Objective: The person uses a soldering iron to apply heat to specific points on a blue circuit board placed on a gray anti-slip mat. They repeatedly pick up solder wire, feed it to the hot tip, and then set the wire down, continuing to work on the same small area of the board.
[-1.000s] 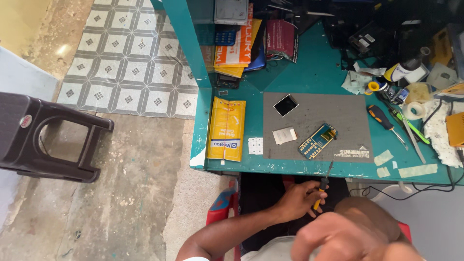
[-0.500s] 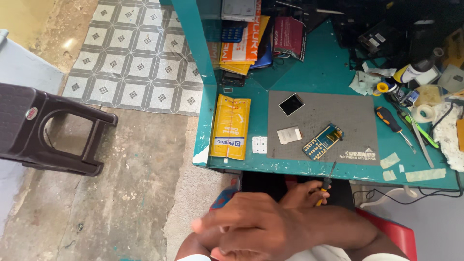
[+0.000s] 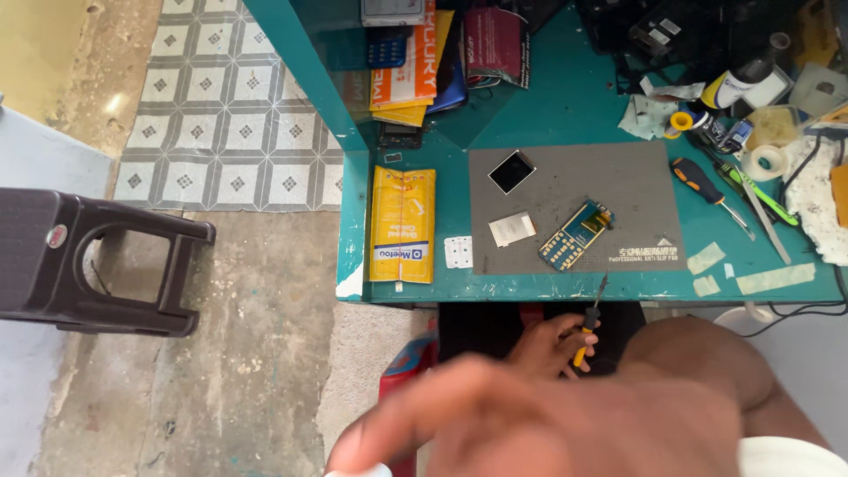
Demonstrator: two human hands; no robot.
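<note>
My left hand is below the front edge of the teal table, shut on a small yellow-handled screwdriver whose tip points up at the edge. My right hand sweeps across close to the camera. It is blurred, its fingers point left, and nothing shows in it. On the grey mat lie a blue phone circuit board, a small white part and a dark square screen.
A yellow packet and a white keypad piece lie left of the mat. A black-and-orange screwdriver, a tape roll and clutter fill the right side. A dark plastic stool stands on the floor at left.
My right hand has swung from the right across the lower view toward the left, now larger and more blurred. The left hand keeps its hold on the screwdriver near the table edge.
</note>
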